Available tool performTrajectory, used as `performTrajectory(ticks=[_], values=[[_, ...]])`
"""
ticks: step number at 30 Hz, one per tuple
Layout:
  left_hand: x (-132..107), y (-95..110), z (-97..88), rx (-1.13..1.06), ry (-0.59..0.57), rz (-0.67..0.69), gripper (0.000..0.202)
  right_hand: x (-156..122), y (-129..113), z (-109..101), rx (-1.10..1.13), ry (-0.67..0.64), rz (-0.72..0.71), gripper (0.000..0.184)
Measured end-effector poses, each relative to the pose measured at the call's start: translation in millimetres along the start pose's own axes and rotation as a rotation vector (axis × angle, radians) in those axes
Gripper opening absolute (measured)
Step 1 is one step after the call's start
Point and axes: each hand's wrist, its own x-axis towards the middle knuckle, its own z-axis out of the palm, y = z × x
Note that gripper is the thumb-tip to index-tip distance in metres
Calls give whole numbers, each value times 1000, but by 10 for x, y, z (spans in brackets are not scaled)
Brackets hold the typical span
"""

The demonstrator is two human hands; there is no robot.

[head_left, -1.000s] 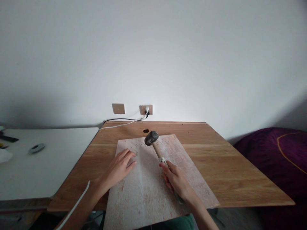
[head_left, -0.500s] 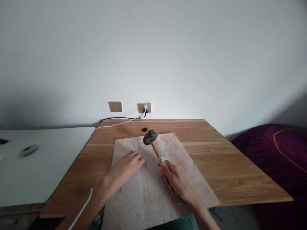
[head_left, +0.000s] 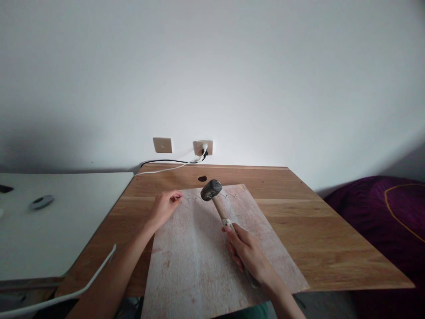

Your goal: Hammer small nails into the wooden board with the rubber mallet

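Note:
My right hand is wrapped round the wooden handle of a hammer, whose dark head hovers over the far part of a pale worn board. A row of small nails stands near the board's far edge. My left hand reaches to the board's far left corner, fingers pinched together near the leftmost nails; what they hold, if anything, is too small to see.
The board lies on a wooden desk against a white wall with a socket and cables. A white table with a grey ring adjoins on the left. A purple cushion sits at the right.
My left hand has moved from the board's middle left, lying flat, forward to its far left corner and pinched its fingers. The hammer and right hand have barely shifted.

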Motion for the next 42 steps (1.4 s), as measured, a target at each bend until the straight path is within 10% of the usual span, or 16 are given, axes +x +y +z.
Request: performTrajectory(ticks=[29, 42], values=[[-146, 53, 18, 92, 27, 49, 3, 129, -313, 217, -163, -37, -122, 56], [-167, -18, 61, 67, 69, 4, 35, 211, -241, 434, -359, -65, -221, 43]])
